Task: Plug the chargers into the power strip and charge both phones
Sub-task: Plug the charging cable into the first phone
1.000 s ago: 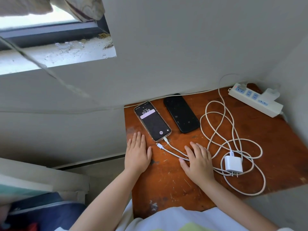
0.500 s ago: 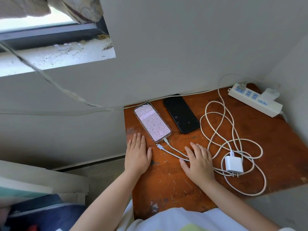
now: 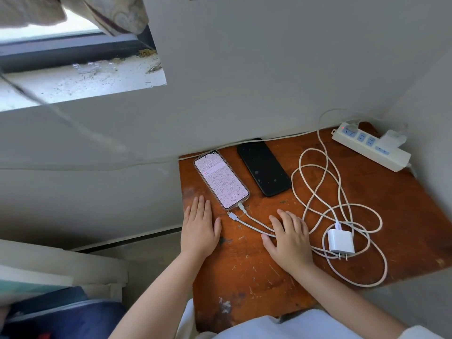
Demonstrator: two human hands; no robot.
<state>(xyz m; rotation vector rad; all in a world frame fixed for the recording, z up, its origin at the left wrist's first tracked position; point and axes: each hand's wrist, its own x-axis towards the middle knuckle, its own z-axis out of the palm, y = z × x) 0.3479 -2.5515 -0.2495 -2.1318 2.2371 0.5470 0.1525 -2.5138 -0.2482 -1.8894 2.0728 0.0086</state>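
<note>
A phone with a lit pink screen lies on the brown table with a white cable plugged into its bottom end. Beside it lies a black phone, screen dark, nothing plugged in. A second loose cable tip rests near the lit phone. A white charger brick lies unplugged amid coiled white cable. The white power strip sits at the back right with another white charger plugged in. My left hand lies flat on the table. My right hand rests flat over the two cables.
Grey walls close in behind and to the right of the table. A window sill with debris is at upper left, and a thin cord runs across the wall. Stacked boards and dark blue fabric sit lower left.
The left phone's screen went from a dark lock screen to a bright pink one. Both hands have stayed flat in place.
</note>
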